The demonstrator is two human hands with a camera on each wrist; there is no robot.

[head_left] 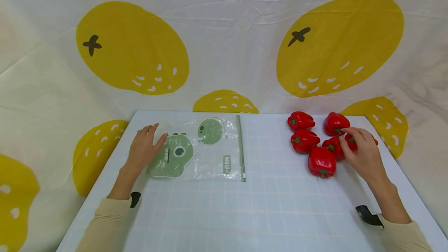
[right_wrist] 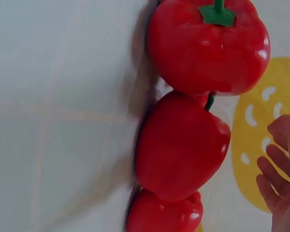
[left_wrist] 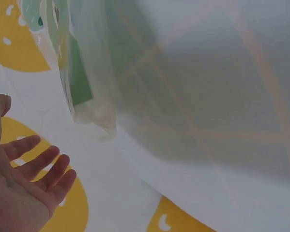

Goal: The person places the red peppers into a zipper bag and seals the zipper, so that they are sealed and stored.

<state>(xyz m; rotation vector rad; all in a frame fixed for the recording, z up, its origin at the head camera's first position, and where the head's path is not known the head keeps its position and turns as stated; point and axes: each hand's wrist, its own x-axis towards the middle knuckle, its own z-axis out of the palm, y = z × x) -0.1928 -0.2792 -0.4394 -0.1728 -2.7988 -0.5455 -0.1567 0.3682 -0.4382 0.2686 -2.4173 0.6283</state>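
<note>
A clear zip bag with green cartoon prints lies flat on the left half of the table, its green zip strip at the right end. My left hand is at the bag's left edge, fingers relaxed and spread; in the left wrist view the hand holds nothing. Several red bell peppers with green stems sit grouped on the right. Over the rightmost pepper, partly hidden by it, hovers my right hand. Its fingers bend loosely beside the peppers in the right wrist view, gripping none.
The white table has a faint grid pattern. Behind it hangs a pale cloth printed with large yellow fruit shapes, meeting the table's back edge. Black straps show at both wrists.
</note>
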